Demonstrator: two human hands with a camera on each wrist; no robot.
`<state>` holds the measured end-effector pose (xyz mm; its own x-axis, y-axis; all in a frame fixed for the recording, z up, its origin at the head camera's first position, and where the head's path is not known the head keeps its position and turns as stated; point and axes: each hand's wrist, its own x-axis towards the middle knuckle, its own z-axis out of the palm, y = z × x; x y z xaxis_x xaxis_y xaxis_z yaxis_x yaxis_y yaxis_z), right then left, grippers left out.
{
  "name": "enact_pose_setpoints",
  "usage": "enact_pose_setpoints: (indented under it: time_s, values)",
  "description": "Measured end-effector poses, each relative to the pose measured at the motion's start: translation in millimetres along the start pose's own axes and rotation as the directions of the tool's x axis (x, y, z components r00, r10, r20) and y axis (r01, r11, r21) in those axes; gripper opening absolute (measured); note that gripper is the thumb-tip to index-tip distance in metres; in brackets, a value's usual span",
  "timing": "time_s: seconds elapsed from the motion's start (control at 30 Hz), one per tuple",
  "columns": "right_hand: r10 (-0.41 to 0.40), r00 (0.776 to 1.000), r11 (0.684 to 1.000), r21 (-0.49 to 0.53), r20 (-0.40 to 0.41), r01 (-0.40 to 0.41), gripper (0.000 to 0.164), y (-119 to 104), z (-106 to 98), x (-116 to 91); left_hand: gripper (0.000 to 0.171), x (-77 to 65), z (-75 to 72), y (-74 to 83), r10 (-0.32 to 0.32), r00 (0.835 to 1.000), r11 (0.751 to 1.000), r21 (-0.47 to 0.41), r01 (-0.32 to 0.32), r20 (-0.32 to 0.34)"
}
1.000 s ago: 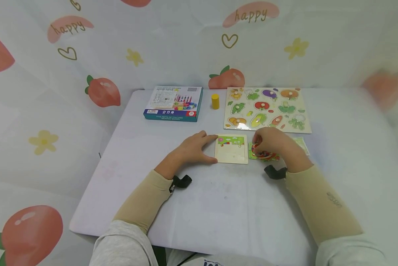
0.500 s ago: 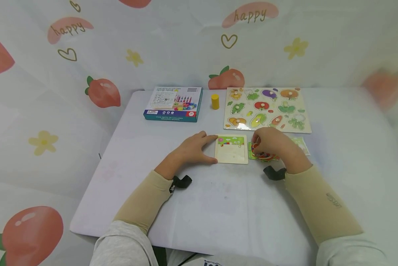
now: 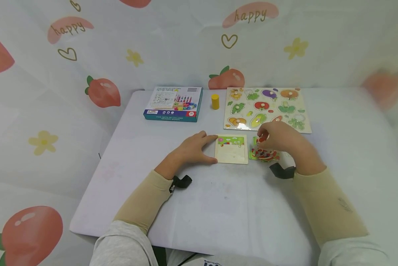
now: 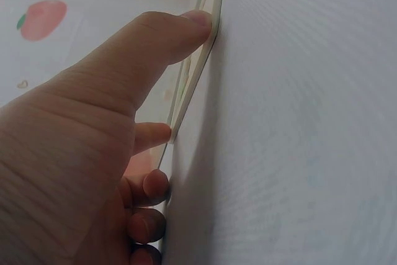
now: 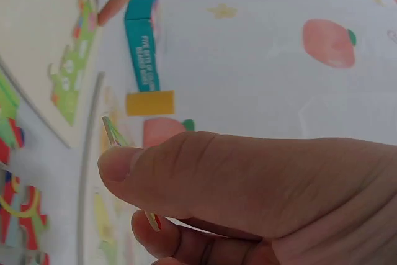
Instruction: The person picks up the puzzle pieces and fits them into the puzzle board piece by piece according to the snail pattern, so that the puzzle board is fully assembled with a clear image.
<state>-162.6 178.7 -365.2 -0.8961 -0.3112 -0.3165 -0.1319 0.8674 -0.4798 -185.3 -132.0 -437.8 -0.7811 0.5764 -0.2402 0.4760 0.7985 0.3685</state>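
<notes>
My left hand [image 3: 194, 148] touches the left side of a small square puzzle board [image 3: 232, 155]. Its thumb meets the near corner and its index finger the far corner. A green printed strip [image 3: 232, 140] lies along the board's far side; the rest shows pale wood. Just right of the board, my right hand [image 3: 282, 139] pinches a thin jigsaw piece [image 5: 113, 132], edge-on in the right wrist view, with green and some red on it. Below that hand lies a heap of red and green jigsaw pieces [image 3: 266, 156], partly covered by the fingers.
At the back stand a teal-edged cardboard box [image 3: 173, 105] and a yellow cylinder [image 3: 215, 101]. A larger vegetable peg puzzle [image 3: 248, 107] lies behind the right hand. The white table [image 3: 199, 207] ends at a near edge in front of the person.
My right hand has lifted slightly off the heap and shifted right and away from me, with a jigsaw piece between its fingers. The left hand and the board have stayed put.
</notes>
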Motion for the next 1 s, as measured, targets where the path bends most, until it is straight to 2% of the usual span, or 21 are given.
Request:
enact_pose_setpoints:
  time_s: [0.2, 0.4, 0.77, 0.9, 1.0]
  values:
    - [-0.028, 0.998, 0.999, 0.019, -0.047, 0.029, 0.031, -2, -13, -12, 0.094, -0.3, -0.5, 0.6, -0.001, 1.000, 1.000, 0.001, 0.001, 0.003]
    - [-0.056, 0.993, 0.998, -0.008, -0.104, 0.056, 0.034, -7, -25, -28, 0.094, 0.0, -0.8, 1.3, -0.005, 1.000, 1.000, 0.003, 0.005, 0.007]
    - [-0.088, 0.970, 0.995, 0.019, -0.227, 0.095, 0.035, -27, -38, -57, 0.094, 0.5, 0.0, 0.7, 0.001, 1.000, 1.000, 0.005, -0.001, -0.001]
    - [-0.109, 0.943, 0.991, 0.037, -0.315, 0.127, 0.036, -34, -39, -65, 0.094, 0.5, 0.2, 0.2, 0.001, 1.000, 1.000, 0.005, -0.001, -0.003]
    - [-0.153, 0.904, 0.983, 0.033, -0.398, 0.181, 0.034, -40, -38, -70, 0.094, 0.5, 0.3, -0.2, 0.002, 1.000, 1.000, 0.005, -0.002, -0.004]
